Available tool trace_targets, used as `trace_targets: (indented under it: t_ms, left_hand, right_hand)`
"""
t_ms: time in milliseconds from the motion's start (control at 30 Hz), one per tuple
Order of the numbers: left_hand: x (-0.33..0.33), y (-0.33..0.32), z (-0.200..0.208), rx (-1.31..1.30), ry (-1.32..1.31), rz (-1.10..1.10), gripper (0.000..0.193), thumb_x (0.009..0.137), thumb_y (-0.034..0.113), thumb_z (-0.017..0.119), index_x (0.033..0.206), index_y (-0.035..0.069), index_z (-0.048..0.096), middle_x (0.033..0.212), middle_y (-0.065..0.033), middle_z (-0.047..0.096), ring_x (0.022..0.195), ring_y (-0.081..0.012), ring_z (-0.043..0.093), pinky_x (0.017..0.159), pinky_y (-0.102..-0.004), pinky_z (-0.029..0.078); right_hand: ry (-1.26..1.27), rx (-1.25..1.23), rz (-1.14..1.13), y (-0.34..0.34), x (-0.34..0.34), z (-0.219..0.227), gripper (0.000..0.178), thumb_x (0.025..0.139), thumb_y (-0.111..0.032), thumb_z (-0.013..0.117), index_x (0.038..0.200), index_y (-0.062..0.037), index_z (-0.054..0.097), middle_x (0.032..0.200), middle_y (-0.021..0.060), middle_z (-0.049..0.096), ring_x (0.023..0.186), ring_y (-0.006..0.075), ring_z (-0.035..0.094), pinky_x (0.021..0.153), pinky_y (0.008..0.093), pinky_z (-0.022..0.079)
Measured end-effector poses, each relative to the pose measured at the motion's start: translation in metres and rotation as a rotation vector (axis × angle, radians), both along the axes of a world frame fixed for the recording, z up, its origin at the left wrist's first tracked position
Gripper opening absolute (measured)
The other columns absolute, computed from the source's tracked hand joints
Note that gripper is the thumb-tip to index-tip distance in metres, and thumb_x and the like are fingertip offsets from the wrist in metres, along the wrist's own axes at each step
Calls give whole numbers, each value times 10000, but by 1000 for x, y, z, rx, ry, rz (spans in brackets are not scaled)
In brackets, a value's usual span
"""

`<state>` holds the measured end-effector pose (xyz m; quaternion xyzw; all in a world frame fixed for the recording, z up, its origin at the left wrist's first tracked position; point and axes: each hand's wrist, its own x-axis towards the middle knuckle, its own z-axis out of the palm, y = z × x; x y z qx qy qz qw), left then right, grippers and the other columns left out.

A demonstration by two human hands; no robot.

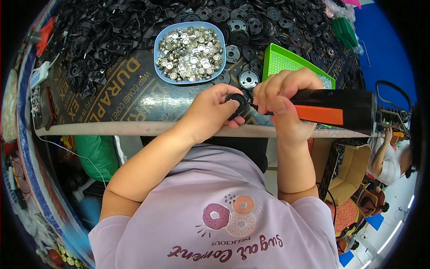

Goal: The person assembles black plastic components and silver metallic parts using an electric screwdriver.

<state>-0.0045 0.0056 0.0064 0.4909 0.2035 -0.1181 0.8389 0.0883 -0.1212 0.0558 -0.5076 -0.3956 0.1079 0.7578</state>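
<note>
Left hand [215, 110] pinching black disc [236, 102] at table edge [134, 129], right hand [280, 96] gripping black-orange tool [336, 107]

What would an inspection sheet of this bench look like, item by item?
Surface: dark printed sheet over the bench, pale rail along its near edge.
Job's things: small black disc in the left hand; black and orange tool in the right hand, its tip at the disc.
Clutter: blue bowl of silver caps; heaps of black parts; green tray.
Hands: both closed, left on the disc, right on the tool.
Cables: thin white wire at the left; black cable at the right.
Surroundings: cardboard box and another person at the right.
</note>
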Motion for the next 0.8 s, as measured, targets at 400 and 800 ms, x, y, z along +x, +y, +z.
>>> trace_targets:
  t_ms: [400, 800]
  left_hand:
    - [3, 2, -1, -15, 9, 5, 232, 947, 47, 475, 1162, -40, 484, 933, -125, 623, 715, -161, 657, 587, -238, 560]
    - [-94, 63, 42, 720, -427, -623, 240, 863, 10, 527, 1094, 43, 581, 1039, -135, 638, 967, -299, 634, 822, -374, 509]
  right_hand:
    - [-7, 14, 242, -4, 14, 15, 297, 787, -161, 725, 839, -79, 444, 679, 60, 517, 559, 174, 517, 573, 340, 472]
    - [-127, -309, -359, -7, 28, 10, 420, 746, -37, 752, 1110, 7, 545, 1032, 95, 605, 930, 207, 603, 861, 330, 472]
